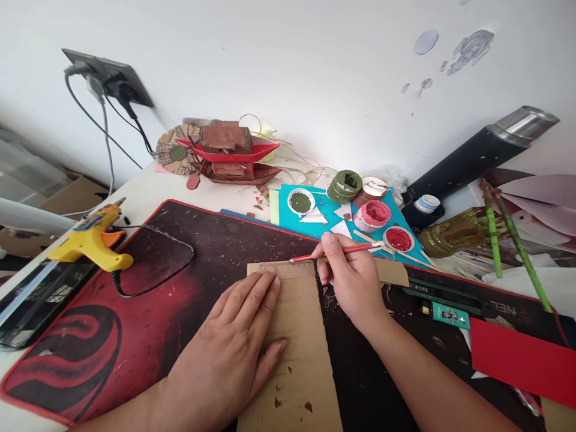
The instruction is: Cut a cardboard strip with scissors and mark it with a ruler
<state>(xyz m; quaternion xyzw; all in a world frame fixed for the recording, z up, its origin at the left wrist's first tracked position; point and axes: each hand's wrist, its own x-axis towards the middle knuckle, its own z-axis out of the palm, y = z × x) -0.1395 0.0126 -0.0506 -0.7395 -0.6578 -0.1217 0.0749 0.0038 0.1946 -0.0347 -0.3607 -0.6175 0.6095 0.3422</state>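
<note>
A long piece of brown cardboard point(301, 348) lies on the dark mat, with a few small brown flecks on it. Across its far end rests a clear ruler point(294, 270). My left hand point(238, 330) lies flat on the cardboard, its fingers stretched out and the fingertips pressing the ruler. Above the ruler's right end, my right hand point(353, 276) pinches a red pencil point(360, 247). The pencil is nearly level, its tip pointing left just beyond the ruler's far edge; whether it touches anything I cannot tell.
A yellow glue gun point(96, 240) sits at left, its cord on the mat point(157, 288). Model boats point(229, 153) stand at the back. Open paint jars point(344, 186) rest on blue sheets. At right are a black thermos point(477, 150), a teal lighter point(450, 314) and red card point(524, 360).
</note>
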